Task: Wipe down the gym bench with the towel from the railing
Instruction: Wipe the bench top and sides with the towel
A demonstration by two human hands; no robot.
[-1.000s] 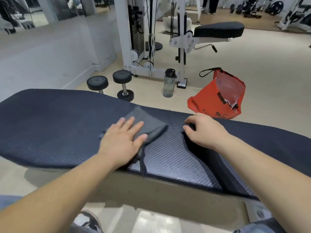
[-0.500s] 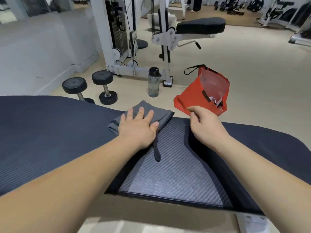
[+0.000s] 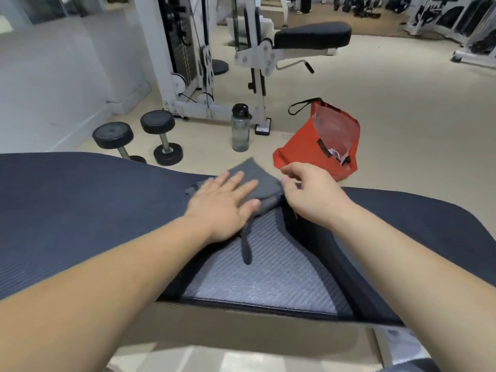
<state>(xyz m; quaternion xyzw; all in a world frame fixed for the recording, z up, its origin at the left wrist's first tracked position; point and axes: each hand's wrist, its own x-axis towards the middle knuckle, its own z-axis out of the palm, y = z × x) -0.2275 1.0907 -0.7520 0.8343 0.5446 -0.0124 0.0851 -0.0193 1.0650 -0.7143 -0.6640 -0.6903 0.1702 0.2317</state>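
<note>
pressing flat, our left hand (image 3: pixel 222 202) pins the towel (image 3: pixel 252 175) on the bench (image 3: pixel 80 210). our right hand (image 3: pixel 311 194) hovers loosely curled beside the towel, holding nothing. soft and limp; we'd press mid-fold.

towel (image 3: pixel 252 181): middle hidden under left hand (image 3: pixel 222 205) | bench (image 3: pixel 80 210): both ends cut off | right hand (image 3: pixel 311 194): fingertips blurred

No legible txt; black label on orange bag (image 3: pixel 316 154) maybe printed, too blurry.
</note>
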